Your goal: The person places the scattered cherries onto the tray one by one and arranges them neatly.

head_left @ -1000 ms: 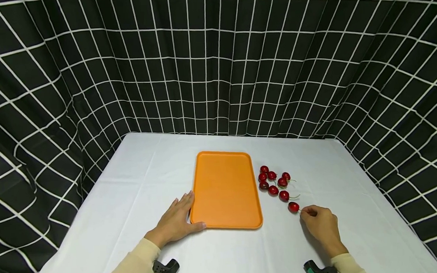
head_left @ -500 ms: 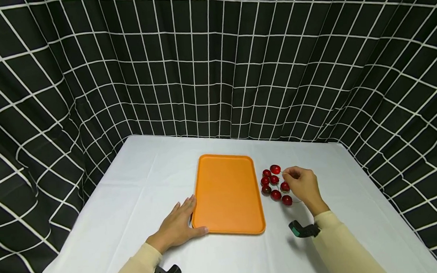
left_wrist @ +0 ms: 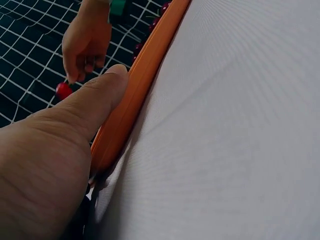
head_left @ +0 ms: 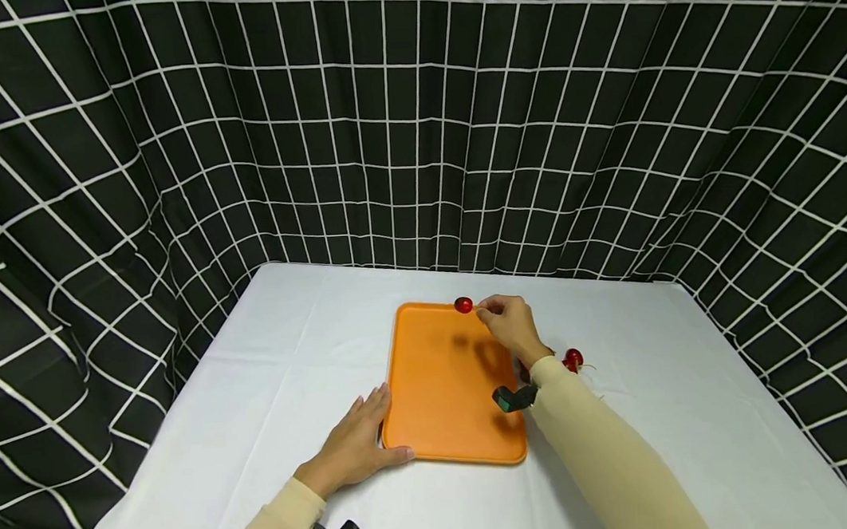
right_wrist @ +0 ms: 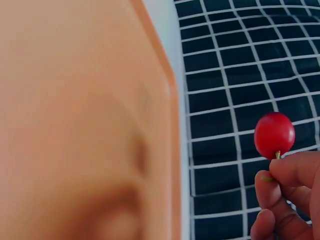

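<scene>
My right hand pinches a red cherry by its stem, above the far end of an orange tray. In the right wrist view the cherry stands up from the thumb and fingertip, its green stem between them. The hand's shadow falls on the bare tray. My left hand rests at the tray's near left corner, fingers straight along its left side and thumb on the front rim. The left wrist view shows that thumb against the orange rim.
More cherries lie on the white cloth right of the tray, mostly hidden behind my right forearm. A black curtain with white grid lines stands round the table's back and sides. Each wrist wears a black camera.
My right hand has lifted the nearest cherry by its stem and carried it leftward, past the other cherries, to above the tray. The left hand stays at the tray's corner.
</scene>
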{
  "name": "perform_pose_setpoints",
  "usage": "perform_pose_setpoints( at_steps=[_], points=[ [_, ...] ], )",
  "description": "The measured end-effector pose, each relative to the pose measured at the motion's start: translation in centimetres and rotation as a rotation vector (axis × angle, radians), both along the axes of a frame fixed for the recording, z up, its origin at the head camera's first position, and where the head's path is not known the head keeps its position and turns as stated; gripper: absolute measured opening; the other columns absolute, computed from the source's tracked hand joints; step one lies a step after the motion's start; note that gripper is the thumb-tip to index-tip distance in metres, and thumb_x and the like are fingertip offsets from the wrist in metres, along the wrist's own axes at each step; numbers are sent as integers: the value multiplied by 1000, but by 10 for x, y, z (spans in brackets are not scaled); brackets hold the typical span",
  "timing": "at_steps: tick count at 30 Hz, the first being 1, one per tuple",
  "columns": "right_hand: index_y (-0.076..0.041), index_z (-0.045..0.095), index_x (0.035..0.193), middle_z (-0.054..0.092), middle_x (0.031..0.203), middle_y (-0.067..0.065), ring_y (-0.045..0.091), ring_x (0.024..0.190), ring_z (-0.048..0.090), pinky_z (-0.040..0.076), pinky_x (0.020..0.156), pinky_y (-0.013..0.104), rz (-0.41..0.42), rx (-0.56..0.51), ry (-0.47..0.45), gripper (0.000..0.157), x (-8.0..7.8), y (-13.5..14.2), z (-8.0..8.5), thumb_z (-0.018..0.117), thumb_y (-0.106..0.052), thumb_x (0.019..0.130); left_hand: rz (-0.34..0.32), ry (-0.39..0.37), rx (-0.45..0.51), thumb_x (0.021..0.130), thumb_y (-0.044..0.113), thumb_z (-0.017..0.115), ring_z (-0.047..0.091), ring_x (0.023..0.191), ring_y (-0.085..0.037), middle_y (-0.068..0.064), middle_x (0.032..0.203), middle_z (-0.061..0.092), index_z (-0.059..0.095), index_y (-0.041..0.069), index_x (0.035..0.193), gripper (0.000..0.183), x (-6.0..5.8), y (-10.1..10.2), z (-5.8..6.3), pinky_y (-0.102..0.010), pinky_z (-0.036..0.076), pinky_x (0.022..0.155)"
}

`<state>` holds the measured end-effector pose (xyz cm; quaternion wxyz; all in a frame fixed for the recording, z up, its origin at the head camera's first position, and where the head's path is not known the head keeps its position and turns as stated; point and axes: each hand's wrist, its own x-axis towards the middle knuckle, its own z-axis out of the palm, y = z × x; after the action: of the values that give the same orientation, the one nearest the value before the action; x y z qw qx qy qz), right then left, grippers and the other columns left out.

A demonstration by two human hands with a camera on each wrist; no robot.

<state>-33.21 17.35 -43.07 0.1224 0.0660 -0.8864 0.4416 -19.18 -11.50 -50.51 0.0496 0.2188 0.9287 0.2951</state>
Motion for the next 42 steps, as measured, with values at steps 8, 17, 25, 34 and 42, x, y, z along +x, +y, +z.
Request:
perform_pose_setpoints(
  at_steps=[8, 17, 25, 34, 42],
  points=[
    [-6, 74, 87, 66, 76, 1, 20, 71, 55, 47, 62, 31, 1, 5, -109, 13, -31, -38, -14, 66, -16, 90, -12, 20, 12, 76, 71, 62, 14, 143, -26, -15, 157, 15, 20, -4, 150, 114, -1, -1, -2, -46, 7, 116],
    [-7, 73, 82, 63, 69, 2, 21, 69, 55, 46, 62, 30, -48, 39, -203, 12, -53, -75, -34, 67, -14, 89, -14, 33, 9, 74, 75, 57, 16, 143, -26, -15, 156, 17, 22, -5, 150, 116, -1, -2, -2, -46, 8, 116],
    [-6, 74, 82, 64, 79, 3, 23, 76, 54, 48, 67, 31, -74, 91, -250, 13, -60, -85, -47, 67, -14, 89, -14, 27, -4, 73, 75, 57, 17, 143, -27, -15, 156, 18, 24, -5, 150, 115, 3, -2, -5, -48, 10, 115],
    [-9, 74, 81, 65, 80, 2, 25, 80, 54, 47, 79, 39, -110, 128, -262, 11, -69, -96, -49, 68, -17, 87, -1, 38, -7, 74, 76, 56, 18, 143, -26, -13, 157, 19, 25, -3, 150, 114, 2, -1, -4, -45, 10, 116],
    [-12, 74, 80, 66, 80, -1, 25, 82, 57, 40, 88, 46, -93, 164, -227, 12, -70, -101, -52, 69, -19, 87, 2, 17, 7, 75, 76, 56, 17, 143, -24, -10, 158, 17, 24, -1, 151, 113, 1, -2, -5, -44, 8, 116]
  ],
)
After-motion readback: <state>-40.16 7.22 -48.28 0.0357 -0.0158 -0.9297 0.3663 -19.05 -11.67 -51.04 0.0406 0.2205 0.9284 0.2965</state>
